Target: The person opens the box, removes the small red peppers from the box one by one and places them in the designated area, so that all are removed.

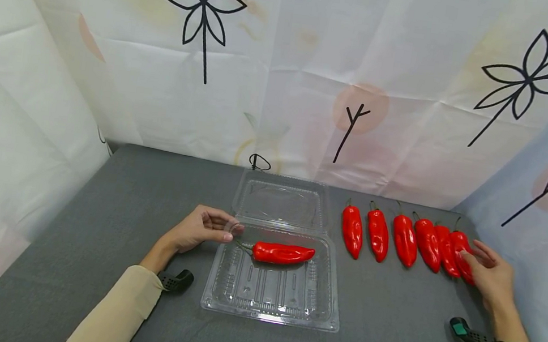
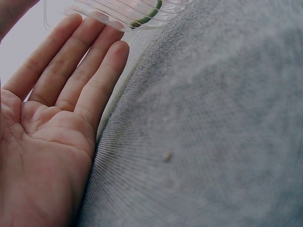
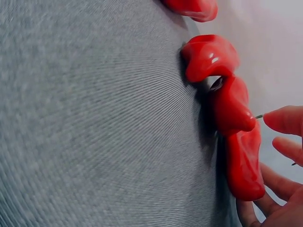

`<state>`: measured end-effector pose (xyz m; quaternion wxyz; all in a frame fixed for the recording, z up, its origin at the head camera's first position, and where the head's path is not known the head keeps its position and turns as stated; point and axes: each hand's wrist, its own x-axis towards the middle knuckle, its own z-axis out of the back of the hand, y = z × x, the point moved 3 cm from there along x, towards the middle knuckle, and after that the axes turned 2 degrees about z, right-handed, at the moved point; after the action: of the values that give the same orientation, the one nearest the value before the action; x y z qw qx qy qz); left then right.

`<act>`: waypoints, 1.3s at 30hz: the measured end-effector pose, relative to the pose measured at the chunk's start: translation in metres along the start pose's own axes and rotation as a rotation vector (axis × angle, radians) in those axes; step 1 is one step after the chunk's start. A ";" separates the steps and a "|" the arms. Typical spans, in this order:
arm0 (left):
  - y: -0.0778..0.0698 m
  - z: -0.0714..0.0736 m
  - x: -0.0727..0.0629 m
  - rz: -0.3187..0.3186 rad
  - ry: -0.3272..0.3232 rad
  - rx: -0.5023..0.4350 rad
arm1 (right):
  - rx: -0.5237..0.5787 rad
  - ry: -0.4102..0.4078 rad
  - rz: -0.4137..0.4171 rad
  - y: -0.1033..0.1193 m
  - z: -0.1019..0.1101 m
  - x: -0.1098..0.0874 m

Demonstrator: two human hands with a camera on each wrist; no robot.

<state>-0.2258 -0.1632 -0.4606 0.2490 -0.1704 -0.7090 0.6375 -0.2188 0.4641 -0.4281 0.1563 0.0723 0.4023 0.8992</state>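
Note:
A clear plastic clamshell box lies with its lid folded back. One red pepper with a green stem lies across its base. My left hand is at the box's left rim. In the left wrist view, its nearly straight fingers touch the clear plastic; the thumb's tip is out of that view. At the far right, my right hand reaches round the end pepper of a row. The right wrist view shows the fingers spread beside this pepper, not closed round it.
Several more red peppers lie in a row right of the box, the rightmost ones touching. The grey tabletop meets hanging patterned cloth at the back and sides. Each wrist wears a black band.

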 end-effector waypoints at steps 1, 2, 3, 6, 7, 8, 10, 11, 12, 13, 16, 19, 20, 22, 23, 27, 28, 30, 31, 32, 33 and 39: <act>0.000 0.000 0.000 0.000 0.000 -0.002 | -0.006 -0.005 0.002 0.001 0.001 0.000; 0.000 0.000 0.000 -0.001 0.000 -0.005 | -0.017 -0.011 0.005 0.003 0.001 -0.001; -0.001 0.000 0.000 -0.005 0.003 -0.006 | -0.031 -0.015 0.009 0.005 0.001 -0.001; -0.002 0.000 0.000 -0.017 0.012 -0.009 | -0.071 -0.038 0.021 0.012 0.002 -0.004; -0.002 0.000 0.000 -0.022 0.015 -0.010 | -0.078 -0.050 0.028 0.014 0.002 -0.005; -0.002 0.000 0.000 -0.026 0.018 -0.011 | -0.087 -0.063 0.041 0.016 0.002 -0.005; -0.001 0.000 0.000 -0.032 0.023 -0.014 | -0.101 -0.087 0.073 0.019 0.002 -0.007; -0.001 0.000 0.000 -0.034 0.024 -0.015 | -0.104 -0.099 0.089 0.021 0.002 -0.008; -0.001 0.000 0.000 -0.035 0.024 -0.015 | -0.105 -0.109 0.105 0.022 0.001 -0.010; -0.001 0.000 0.000 -0.034 0.024 -0.014 | -0.109 -0.117 0.124 0.024 0.001 -0.011; -0.002 0.000 0.000 -0.027 0.020 -0.012 | -0.120 -0.127 0.162 0.033 -0.001 -0.015; -0.002 0.000 0.000 -0.020 0.016 -0.010 | -0.129 -0.126 0.186 0.043 -0.005 -0.021; -0.002 -0.001 0.000 -0.019 0.014 -0.010 | -0.128 -0.126 0.194 0.046 -0.006 -0.023; -0.002 -0.001 0.000 -0.018 0.013 -0.009 | -0.124 -0.134 0.213 0.053 -0.008 -0.027; -0.002 -0.001 0.000 -0.018 0.012 -0.009 | -0.120 -0.142 0.225 0.057 -0.009 -0.029; -0.002 -0.001 0.000 -0.017 0.010 -0.006 | -0.099 -0.165 0.270 0.069 -0.014 -0.036; -0.002 0.000 0.000 -0.017 0.009 -0.004 | -0.091 -0.168 0.281 0.072 -0.016 -0.038; -0.002 0.000 0.000 -0.016 0.010 -0.002 | -0.075 -0.163 0.301 0.079 -0.019 -0.041; -0.002 0.000 0.000 -0.016 0.010 -0.002 | -0.062 -0.162 0.315 0.082 -0.020 -0.043; -0.002 0.000 0.000 -0.017 0.010 -0.002 | -0.049 -0.159 0.326 0.085 -0.022 -0.045; -0.002 0.000 0.000 -0.018 0.010 -0.003 | -0.035 -0.155 0.333 0.089 -0.024 -0.047; -0.003 0.000 -0.001 -0.017 0.006 0.002 | 0.064 -0.116 0.365 0.107 -0.035 -0.059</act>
<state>-0.2247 -0.1637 -0.4580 0.2565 -0.1660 -0.7091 0.6354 -0.1965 0.3522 -0.3722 0.0113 0.2006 0.4010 0.8938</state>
